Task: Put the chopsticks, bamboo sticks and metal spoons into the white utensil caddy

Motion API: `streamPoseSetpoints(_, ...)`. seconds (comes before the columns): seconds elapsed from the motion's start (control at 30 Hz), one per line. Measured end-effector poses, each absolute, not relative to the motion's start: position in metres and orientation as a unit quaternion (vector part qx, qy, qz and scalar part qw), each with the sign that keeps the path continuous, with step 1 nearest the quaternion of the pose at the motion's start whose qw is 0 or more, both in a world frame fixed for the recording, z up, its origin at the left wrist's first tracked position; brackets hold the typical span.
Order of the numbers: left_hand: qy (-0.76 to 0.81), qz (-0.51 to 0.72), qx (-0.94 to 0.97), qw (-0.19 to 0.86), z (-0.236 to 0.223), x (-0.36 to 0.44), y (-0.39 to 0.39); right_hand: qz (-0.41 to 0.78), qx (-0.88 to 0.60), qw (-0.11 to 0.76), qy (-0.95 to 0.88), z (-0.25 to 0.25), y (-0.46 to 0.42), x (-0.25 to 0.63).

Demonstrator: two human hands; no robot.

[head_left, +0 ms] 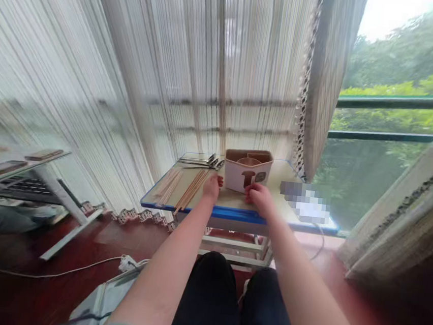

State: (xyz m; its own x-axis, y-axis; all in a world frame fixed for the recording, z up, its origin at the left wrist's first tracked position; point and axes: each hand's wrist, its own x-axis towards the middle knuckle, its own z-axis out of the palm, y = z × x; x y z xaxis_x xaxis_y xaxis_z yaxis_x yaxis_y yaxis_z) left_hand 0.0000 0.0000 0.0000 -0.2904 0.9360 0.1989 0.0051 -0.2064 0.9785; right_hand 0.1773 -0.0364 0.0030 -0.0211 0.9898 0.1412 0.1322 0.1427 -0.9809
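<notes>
A white and brown utensil holder (pixel 234 177) with several compartments stands upright on the small table (pixel 231 201). My left hand (pixel 212 186) is by its left side, fingers loosely bent and a little apart, with nothing seen in them. In front of the holder's lower right part, my right hand (pixel 258 195) has its fingers curled together; whatever they may hold is hidden. Left of the holder lie several metal spoons (pixel 211 161). Brown chopsticks (pixel 191 189) lie in a loose bundle near my left hand, and paler chopsticks (pixel 167 186) lie farther left.
A blurred-out object (pixel 306 202) lies on the table's right side, with a cable hanging from it. Striped curtains (pixel 195 68) hang behind the table. Another table (pixel 20 169) stands at left. A white cable (pixel 56 274) crosses the red floor.
</notes>
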Motion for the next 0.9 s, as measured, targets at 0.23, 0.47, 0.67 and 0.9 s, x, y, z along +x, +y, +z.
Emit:
streamPoseSetpoints(0.23,0.516,0.603,0.483,0.369,-0.002,0.003,0.001,0.440,-0.501,0.461,-0.586,-0.003,-0.041,0.182)
streamPoseSetpoints(0.47,0.509,0.612,0.484,0.362,-0.003,0.001,-0.002,0.422,-0.500,0.452,-0.606,-0.001,-0.045,0.181)
streamPoseSetpoints(0.67,0.508,0.614,0.485,0.359,-0.004,0.001,-0.001,0.437,-0.477,0.462,-0.607,0.004,-0.050,0.183)
streamPoseSetpoints(0.9,0.516,0.602,0.497,0.352,-0.003,0.003,0.000,0.433,-0.478,0.467,-0.605,0.014,-0.059,0.185)
